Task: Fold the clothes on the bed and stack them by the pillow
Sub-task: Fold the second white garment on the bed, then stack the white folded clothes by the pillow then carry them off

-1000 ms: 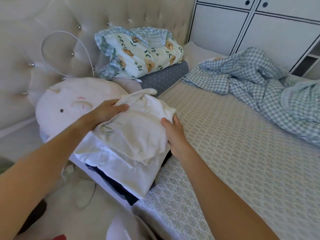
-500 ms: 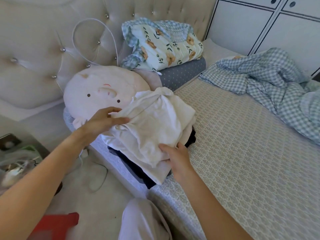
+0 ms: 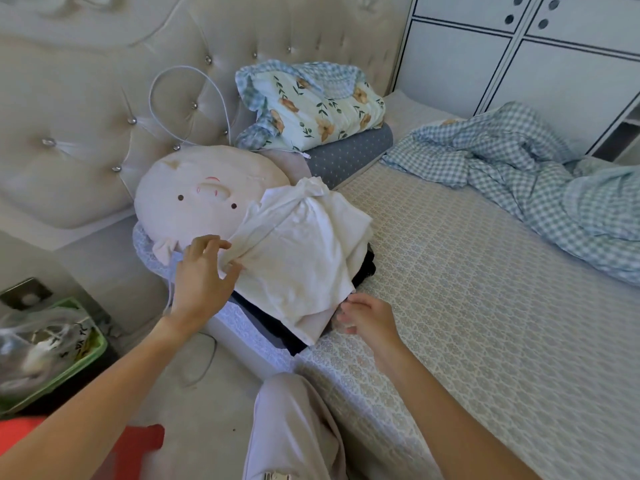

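Green bin, probably bagged items

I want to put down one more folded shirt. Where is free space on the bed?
Free: the patterned mattress between the white stack and the checked blanket. Crowded: the headboard end, with the round plush pillow and floral pillow.

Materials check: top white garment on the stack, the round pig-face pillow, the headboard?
White folded garment: thin woven cloth, matte, fine creases, probably cotton. Round pink pig-face pillow: soft plush fabric, stitched features. Beige tufted headboard: padded, slight sheen, likely faux leather, shiny metallic-looking studs.
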